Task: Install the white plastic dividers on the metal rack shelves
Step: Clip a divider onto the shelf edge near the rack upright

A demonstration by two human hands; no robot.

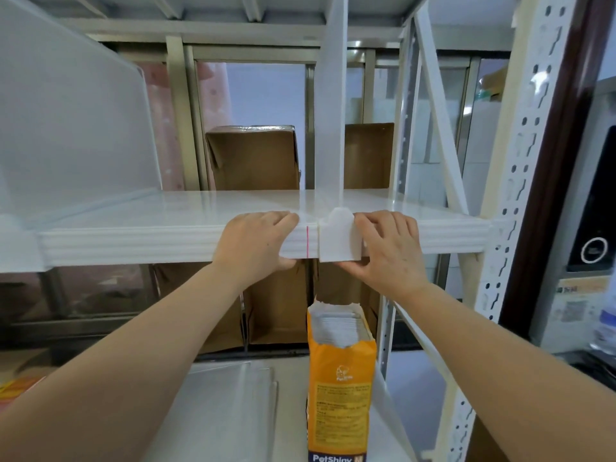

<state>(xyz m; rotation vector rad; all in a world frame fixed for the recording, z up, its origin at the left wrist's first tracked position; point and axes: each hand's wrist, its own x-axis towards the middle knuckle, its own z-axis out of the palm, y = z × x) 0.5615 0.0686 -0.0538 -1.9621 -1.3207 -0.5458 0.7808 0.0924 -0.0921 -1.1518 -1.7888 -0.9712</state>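
White divider seated on the shelf, a hand either side.
The left hand grips the shelf's front edge. The right hand pinches the divider's front clip (thumb underneath). Below stands an open orange bag filled with white packets. What the cardboard box behind holds is hidden.

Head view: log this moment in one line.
divider clip: on shelf edge, right of red mark | left hand: grips shelf edge | right hand: grips divider clip

The shelf lies open between the left divider and centre divider; orange bag blocks below.
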